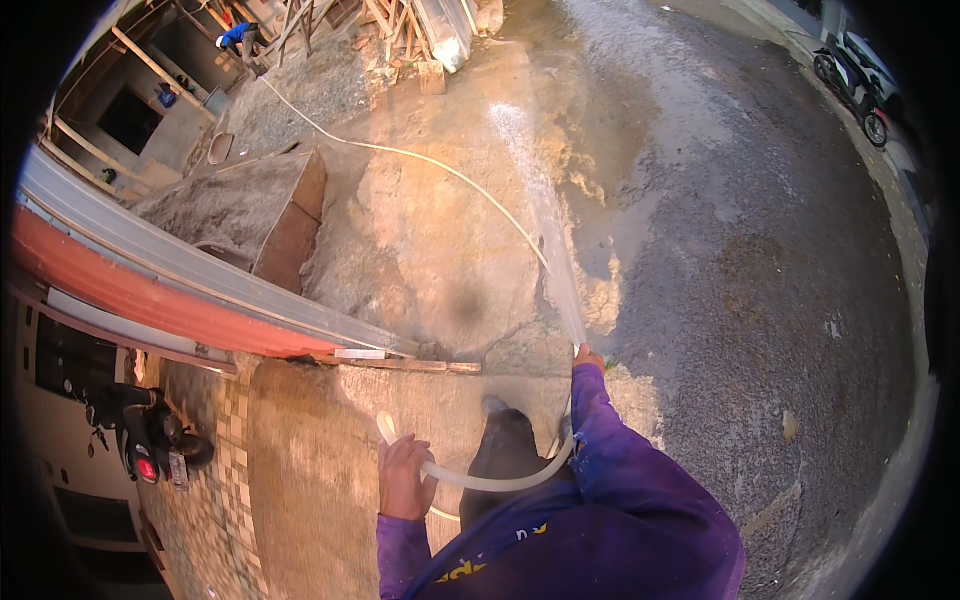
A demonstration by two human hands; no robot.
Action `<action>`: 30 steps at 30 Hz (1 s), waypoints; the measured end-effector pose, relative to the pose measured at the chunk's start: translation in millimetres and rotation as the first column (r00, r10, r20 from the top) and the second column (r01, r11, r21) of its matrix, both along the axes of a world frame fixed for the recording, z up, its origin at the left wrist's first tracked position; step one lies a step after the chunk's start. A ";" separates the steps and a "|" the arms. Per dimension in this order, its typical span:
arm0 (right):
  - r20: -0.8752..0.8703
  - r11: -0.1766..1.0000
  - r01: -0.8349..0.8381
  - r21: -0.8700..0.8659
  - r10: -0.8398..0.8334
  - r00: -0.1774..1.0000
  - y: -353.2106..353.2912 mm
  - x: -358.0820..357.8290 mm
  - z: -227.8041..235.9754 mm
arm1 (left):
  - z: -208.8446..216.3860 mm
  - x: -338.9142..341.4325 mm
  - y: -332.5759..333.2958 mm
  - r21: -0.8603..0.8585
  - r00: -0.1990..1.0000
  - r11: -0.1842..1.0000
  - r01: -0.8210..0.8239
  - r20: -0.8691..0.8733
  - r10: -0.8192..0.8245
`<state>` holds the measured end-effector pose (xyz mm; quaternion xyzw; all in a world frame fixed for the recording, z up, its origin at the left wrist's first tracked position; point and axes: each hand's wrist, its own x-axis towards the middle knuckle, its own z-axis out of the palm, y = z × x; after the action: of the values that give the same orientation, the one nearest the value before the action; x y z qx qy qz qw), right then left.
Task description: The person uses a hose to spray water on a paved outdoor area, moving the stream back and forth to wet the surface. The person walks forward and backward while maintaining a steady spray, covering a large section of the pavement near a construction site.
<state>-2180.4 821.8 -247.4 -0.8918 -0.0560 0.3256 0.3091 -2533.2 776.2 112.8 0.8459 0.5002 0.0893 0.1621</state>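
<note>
- Behind the sheet barrier (200,268): sand heap (215,200), board (297,222); farther behind, a person (238,38).
- Before its left part: 1 motorcycle (150,432).
- Before its right end: left hand (404,474), on the hose (500,484).
- Right of it: right hand (588,358), on the same hose.
- Farther right: road (750,300), then 1 motorbike (852,92).

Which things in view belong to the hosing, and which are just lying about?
In use:
white hose, held in left hand and right hand
water jet from the right hand
pale line on the ground, probably hose

Just around:
black motorbike, lower left
parked motorbike, upper right
brown panel
timber pole
</note>
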 end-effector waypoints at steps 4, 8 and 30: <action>0.018 0.999 -0.031 0.036 0.031 0.999 0.3 5.3 11.3 | -4.2 -1.6 -0.9 -0.007 1.000 1.000 0.006 0.004 -0.006; 0.003 1.000 -0.012 0.022 0.012 1.000 1.0 8.8 15.5 | -4.0 -0.5 -0.4 -0.010 1.000 1.000 0.011 0.008 -0.011; 0.018 0.999 0.021 0.031 -0.021 1.000 1.9 16.5 18.8 | -3.2 1.1 -1.9 -0.004 1.000 1.000 0.007 -0.006 -0.007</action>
<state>-2163.9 823.8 -228.6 -0.8905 -0.0546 0.3132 0.3256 -2532.1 774.3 109.6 0.8476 0.4978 0.0852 0.1626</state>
